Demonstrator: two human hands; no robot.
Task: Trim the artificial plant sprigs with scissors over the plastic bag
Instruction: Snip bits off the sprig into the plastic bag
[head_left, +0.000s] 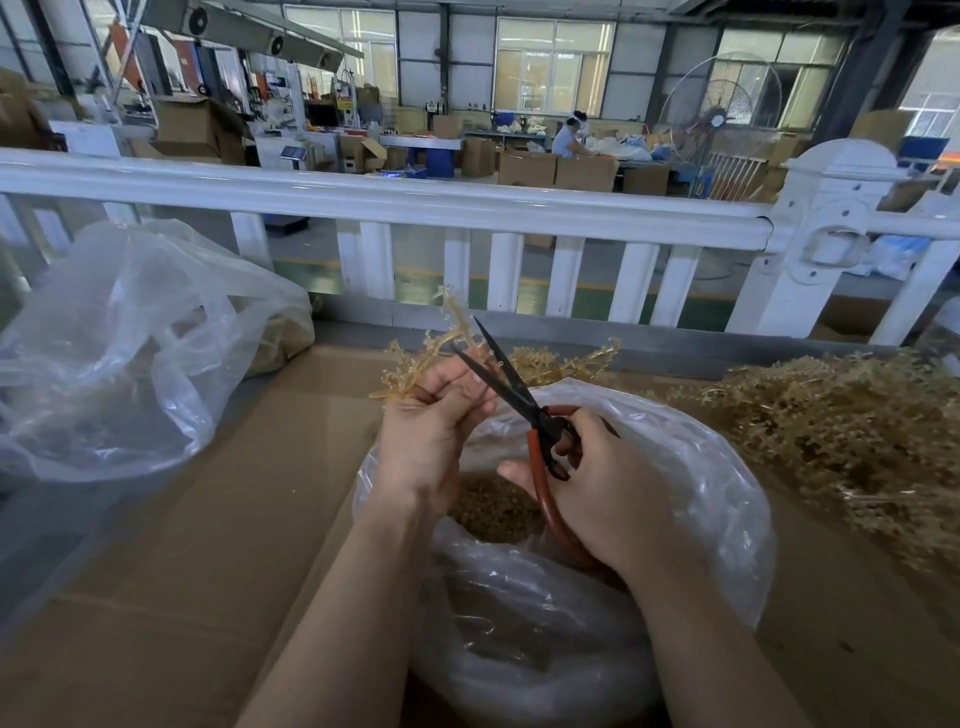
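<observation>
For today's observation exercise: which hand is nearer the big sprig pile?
Right. The right hand, gripping the scissors, is beside the sprig pile; the left hand is farther across.

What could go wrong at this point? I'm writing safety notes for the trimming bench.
1. The open blades of the scissors lie right beside the left hand that grips the sprig; a snip could nick a finger.
2. The sprig is held beyond the far rim of the plastic bag, so trimmings may drop on the cardboard instead.
</observation>
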